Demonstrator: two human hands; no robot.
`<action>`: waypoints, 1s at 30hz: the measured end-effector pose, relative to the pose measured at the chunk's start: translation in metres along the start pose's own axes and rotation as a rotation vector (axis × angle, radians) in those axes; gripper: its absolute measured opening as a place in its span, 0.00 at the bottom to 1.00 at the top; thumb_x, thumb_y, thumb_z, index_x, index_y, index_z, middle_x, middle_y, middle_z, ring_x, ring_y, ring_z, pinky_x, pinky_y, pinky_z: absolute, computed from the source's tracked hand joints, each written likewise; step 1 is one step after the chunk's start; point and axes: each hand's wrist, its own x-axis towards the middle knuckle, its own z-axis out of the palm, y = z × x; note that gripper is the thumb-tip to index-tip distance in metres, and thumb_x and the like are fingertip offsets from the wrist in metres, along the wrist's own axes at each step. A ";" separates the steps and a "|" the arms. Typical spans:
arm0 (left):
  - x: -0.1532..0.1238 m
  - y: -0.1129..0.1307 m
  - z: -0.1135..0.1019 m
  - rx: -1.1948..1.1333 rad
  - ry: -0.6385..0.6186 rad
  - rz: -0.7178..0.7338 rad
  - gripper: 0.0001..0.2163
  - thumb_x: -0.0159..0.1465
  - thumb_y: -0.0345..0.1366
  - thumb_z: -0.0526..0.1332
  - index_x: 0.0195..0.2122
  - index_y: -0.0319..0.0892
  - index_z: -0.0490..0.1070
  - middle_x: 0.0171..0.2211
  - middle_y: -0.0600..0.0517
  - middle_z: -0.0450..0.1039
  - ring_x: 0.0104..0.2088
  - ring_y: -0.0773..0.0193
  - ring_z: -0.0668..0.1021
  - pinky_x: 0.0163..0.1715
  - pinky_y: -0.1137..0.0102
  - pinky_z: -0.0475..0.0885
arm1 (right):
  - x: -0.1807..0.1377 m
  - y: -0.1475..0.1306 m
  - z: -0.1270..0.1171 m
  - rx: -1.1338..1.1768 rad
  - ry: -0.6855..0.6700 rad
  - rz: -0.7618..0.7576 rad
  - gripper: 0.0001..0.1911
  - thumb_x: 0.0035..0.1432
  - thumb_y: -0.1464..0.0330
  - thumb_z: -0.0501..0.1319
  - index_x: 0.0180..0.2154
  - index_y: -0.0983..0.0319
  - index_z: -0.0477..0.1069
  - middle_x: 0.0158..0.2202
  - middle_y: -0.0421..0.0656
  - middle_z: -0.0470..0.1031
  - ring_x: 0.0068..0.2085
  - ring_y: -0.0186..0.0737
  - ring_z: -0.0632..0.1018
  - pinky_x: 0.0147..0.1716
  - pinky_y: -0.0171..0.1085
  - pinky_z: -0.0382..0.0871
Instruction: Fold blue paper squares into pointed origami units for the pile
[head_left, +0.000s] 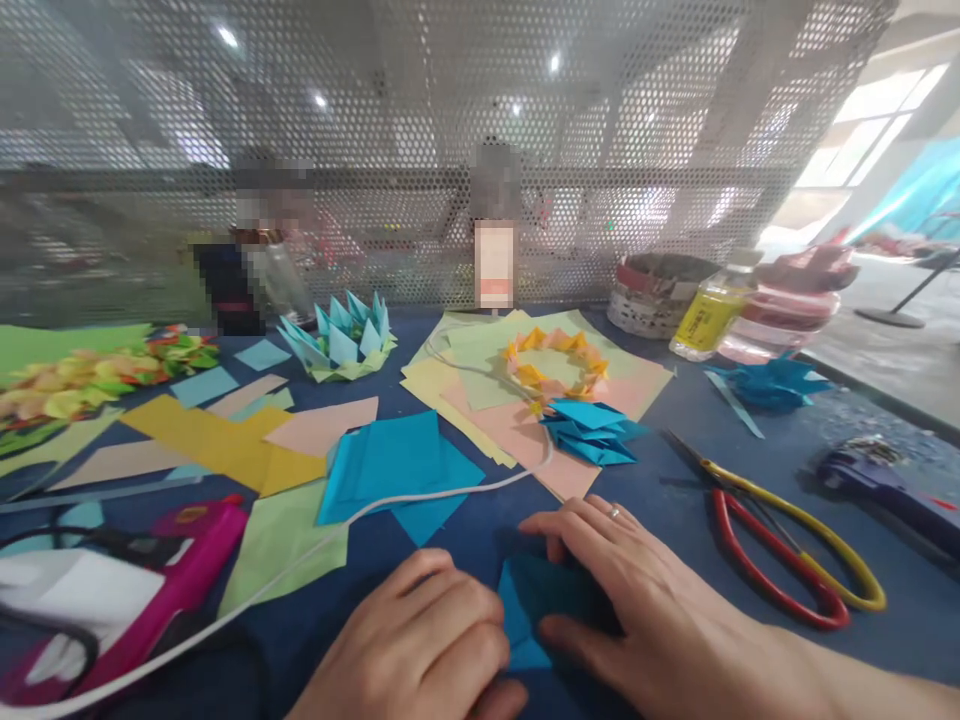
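Low in the middle of the view, a piece of folded blue paper (pixel 529 625) lies on the dark blue table between my two hands. My left hand (pixel 431 635) is closed, with its curled fingers at the paper's left edge; its fingertips are partly hidden. Over the right part of the paper, my right hand (pixel 611 585) arches with its fingers stretched and the thumb apart, touching the sheet. A ring is on one of its fingers. Just beyond lie a stack of blue paper squares (pixel 397 460) and several folded blue pieces (pixel 592 430).
Red-and-yellow-handled scissors (pixel 780 540) lie to the right, beside a purple tool (pixel 892 490). A white cable (pixel 450 492) crosses the table from a magenta power strip (pixel 202 540). Further back are a yellow-orange paper ring (pixel 555 385), a light-blue folded crown (pixel 341 345) and a labelled bottle (pixel 705 320).
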 end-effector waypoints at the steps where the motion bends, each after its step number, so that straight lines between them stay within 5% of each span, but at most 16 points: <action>1: 0.002 0.000 -0.002 -0.022 -0.007 -0.036 0.08 0.70 0.29 0.55 0.34 0.40 0.71 0.31 0.53 0.75 0.32 0.64 0.77 0.40 0.67 0.71 | 0.000 0.001 0.000 0.026 -0.024 0.010 0.30 0.49 0.77 0.65 0.55 0.57 0.66 0.54 0.46 0.75 0.56 0.49 0.74 0.57 0.49 0.67; 7: 0.009 -0.008 0.000 -0.166 0.023 -0.122 0.10 0.67 0.27 0.55 0.46 0.43 0.70 0.43 0.52 0.76 0.42 0.67 0.78 0.45 0.77 0.72 | -0.005 0.007 0.003 0.142 -0.094 0.035 0.34 0.50 0.79 0.61 0.58 0.55 0.62 0.57 0.43 0.73 0.58 0.46 0.73 0.61 0.50 0.60; 13: 0.011 -0.019 0.015 -0.206 0.079 0.132 0.18 0.73 0.32 0.43 0.49 0.40 0.72 0.33 0.49 0.77 0.32 0.64 0.78 0.32 0.72 0.74 | -0.009 0.010 0.007 0.242 -0.023 -0.044 0.38 0.52 0.84 0.59 0.61 0.52 0.56 0.50 0.38 0.76 0.52 0.35 0.76 0.59 0.39 0.62; 20: 0.015 -0.014 0.007 0.037 0.204 0.139 0.15 0.71 0.29 0.49 0.40 0.43 0.77 0.28 0.52 0.74 0.30 0.63 0.74 0.30 0.69 0.69 | -0.004 0.000 -0.001 0.217 0.116 -0.119 0.33 0.53 0.82 0.62 0.57 0.53 0.58 0.51 0.40 0.75 0.52 0.37 0.75 0.54 0.36 0.66; 23: 0.012 -0.008 0.000 0.272 0.226 0.097 0.14 0.70 0.28 0.52 0.34 0.44 0.77 0.29 0.53 0.74 0.32 0.63 0.73 0.38 0.68 0.68 | -0.001 -0.002 -0.009 0.165 0.190 -0.135 0.22 0.60 0.76 0.61 0.53 0.55 0.62 0.50 0.42 0.73 0.54 0.40 0.73 0.54 0.39 0.67; 26: 0.004 -0.001 -0.002 0.466 0.198 0.109 0.12 0.70 0.25 0.55 0.34 0.42 0.77 0.34 0.55 0.79 0.38 0.65 0.76 0.53 0.66 0.64 | 0.001 -0.005 -0.018 0.165 0.214 -0.189 0.13 0.60 0.70 0.64 0.45 0.56 0.66 0.42 0.40 0.75 0.44 0.39 0.76 0.46 0.36 0.71; 30: 0.002 0.005 -0.003 0.467 0.150 0.160 0.14 0.71 0.25 0.51 0.37 0.36 0.77 0.41 0.52 0.81 0.48 0.66 0.78 0.63 0.68 0.59 | 0.001 -0.007 -0.016 0.082 0.094 -0.305 0.13 0.59 0.58 0.67 0.39 0.57 0.70 0.37 0.40 0.76 0.37 0.40 0.75 0.42 0.38 0.70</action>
